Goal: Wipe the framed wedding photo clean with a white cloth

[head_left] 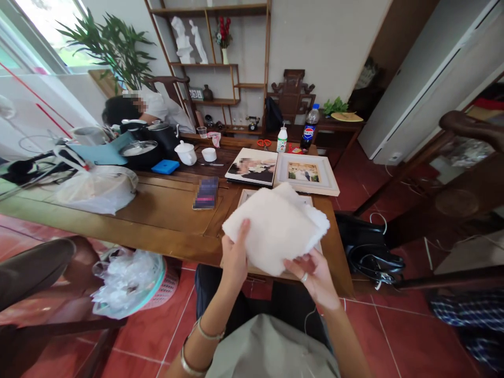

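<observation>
Table [169,199] beneath, left hand [236,257] and right hand [316,278] gripping the cloth [273,226] between them: lifted, not yet set down!

"How does the white cloth [273,226] feel, by its look?"
"Fluffy, matt. The table [165,205] is smooth, glossy wood."
"Around the cloth?"
"Nine o'clock, a crinkled plastic bag [94,193]; three o'clock, a glossy, leather-like black bag [364,241]."
</observation>
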Action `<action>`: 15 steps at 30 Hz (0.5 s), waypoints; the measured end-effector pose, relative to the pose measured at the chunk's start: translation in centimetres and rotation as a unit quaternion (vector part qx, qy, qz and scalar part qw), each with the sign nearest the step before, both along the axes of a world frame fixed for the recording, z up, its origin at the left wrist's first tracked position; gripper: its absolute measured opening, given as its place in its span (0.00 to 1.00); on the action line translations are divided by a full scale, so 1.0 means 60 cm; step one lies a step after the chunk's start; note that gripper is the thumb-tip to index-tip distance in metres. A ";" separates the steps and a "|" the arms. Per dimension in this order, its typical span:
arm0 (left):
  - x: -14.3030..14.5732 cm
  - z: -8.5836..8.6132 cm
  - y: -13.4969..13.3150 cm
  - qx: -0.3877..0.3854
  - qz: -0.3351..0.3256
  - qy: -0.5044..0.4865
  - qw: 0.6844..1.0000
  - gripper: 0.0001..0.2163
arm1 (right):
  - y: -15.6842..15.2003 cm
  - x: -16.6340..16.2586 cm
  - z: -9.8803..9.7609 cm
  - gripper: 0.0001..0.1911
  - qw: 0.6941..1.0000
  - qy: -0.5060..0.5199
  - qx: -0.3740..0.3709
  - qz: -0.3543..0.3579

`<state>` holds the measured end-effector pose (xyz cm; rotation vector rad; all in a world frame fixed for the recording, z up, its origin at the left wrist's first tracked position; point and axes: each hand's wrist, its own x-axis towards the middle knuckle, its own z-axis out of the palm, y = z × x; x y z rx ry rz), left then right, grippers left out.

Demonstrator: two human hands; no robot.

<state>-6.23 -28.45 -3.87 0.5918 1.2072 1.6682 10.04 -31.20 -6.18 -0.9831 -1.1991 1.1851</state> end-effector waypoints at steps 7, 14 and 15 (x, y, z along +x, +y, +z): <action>-0.072 0.020 0.000 0.181 0.178 0.461 0.850 0.23 | 0.078 0.107 -0.016 0.13 0.942 -0.269 0.152 -0.129; -0.102 -0.028 0.048 0.192 -0.109 0.775 0.592 0.16 | 0.120 0.121 -0.045 0.14 0.939 -0.304 0.159 -0.025; -0.098 -0.036 0.052 0.178 -0.132 0.792 0.569 0.14 | 0.122 0.122 -0.046 0.14 0.943 -0.292 0.160 -0.016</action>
